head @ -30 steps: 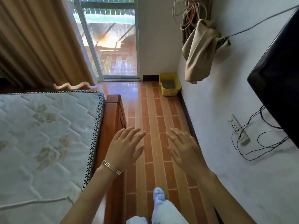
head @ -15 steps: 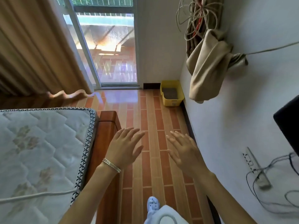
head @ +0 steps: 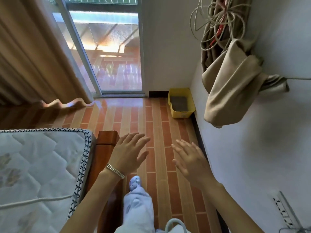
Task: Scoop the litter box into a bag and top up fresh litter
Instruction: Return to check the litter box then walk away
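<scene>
In the head view, the left hand (head: 127, 153) and the right hand (head: 190, 160) are held out side by side above the brown wood-pattern tiled floor (head: 156, 125), palms down. Both have their fingers straight and spread wide, and neither holds anything. Thin metal bangles (head: 115, 170) circle the left wrist.

The yellow rectangular plastic litter box (head: 182, 114) sits on the floor in the far right corner, against the white wall and well apart from both hands. Grey litter (head: 179, 103) lies inside it.

At near left, a white quilted mattress (head: 42, 165) lies on a reddish wooden bed frame (head: 104, 148). A tan curtain (head: 33, 56) hangs at far left beside a sliding glass door (head: 114, 56). On the right wall a beige cloth (head: 232, 88) hangs below coiled cables (head: 218, 19). A foot in a pale blue shoe (head: 134, 181) shows between the forearms
</scene>
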The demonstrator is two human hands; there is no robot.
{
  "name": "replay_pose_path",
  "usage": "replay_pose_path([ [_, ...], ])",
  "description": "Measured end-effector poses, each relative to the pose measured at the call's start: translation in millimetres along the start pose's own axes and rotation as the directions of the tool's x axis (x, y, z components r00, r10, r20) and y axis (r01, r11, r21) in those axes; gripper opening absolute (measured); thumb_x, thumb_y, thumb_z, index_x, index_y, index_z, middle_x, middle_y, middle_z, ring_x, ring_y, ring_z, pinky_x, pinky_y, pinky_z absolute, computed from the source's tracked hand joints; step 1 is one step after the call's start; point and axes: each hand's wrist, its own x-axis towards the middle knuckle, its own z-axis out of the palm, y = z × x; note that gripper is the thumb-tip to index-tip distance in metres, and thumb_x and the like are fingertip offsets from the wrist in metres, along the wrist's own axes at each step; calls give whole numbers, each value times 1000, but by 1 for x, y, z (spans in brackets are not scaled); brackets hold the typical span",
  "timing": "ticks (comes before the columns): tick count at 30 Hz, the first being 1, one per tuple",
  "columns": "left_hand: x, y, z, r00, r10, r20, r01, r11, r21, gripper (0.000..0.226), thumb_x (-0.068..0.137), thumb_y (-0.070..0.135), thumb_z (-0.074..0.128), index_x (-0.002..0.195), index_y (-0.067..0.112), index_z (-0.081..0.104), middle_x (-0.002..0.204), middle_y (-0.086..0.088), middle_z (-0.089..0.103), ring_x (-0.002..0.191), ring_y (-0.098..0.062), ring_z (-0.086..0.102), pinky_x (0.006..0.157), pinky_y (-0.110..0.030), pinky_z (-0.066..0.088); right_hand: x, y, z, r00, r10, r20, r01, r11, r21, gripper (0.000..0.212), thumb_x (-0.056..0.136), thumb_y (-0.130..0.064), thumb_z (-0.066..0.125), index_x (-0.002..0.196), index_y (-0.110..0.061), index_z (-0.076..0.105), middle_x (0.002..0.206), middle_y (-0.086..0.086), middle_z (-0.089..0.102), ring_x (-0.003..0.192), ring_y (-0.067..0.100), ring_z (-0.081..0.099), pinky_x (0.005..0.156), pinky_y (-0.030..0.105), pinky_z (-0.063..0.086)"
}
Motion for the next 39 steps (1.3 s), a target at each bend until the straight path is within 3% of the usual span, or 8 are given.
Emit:
replay_pose_path([
  [7,100,-90,9,997,72,-7,-72,997,11,47,76,33,73,119,19,63,117,-3,65,109,-27,61,91,-43,47,128,12,8,998,64,2,-64,998,2,48,90,-35,56,134,-20,48,141,2,45,134,19,36,112,43,26],
  [16,209,-186,29,989,147,-9,-147,989,-14,46,77,36,71,119,22,62,117,-4,65,108,-27,61,92,-45,47,262,26,15,978,159,-132,-154,987,43,43,89,-35,55,130,-21,52,137,1,51,129,19,43,108,44,31],
  [29,368,-248,62,977,215,13,-214,976,-29,44,76,33,74,116,16,65,113,-7,67,103,-27,64,87,-43,52,411,102,26,974,215,-78,-215,977,12,44,90,-31,57,131,-19,51,139,2,48,132,19,39,110,38,22],
  [39,520,-280,84,953,304,2,-303,952,-50,45,80,39,67,121,21,62,122,-3,63,113,-25,59,96,-44,47,529,177,7,975,205,-86,-207,978,-12,45,93,-33,52,135,-20,47,142,0,44,135,15,33,113,36,20],
])
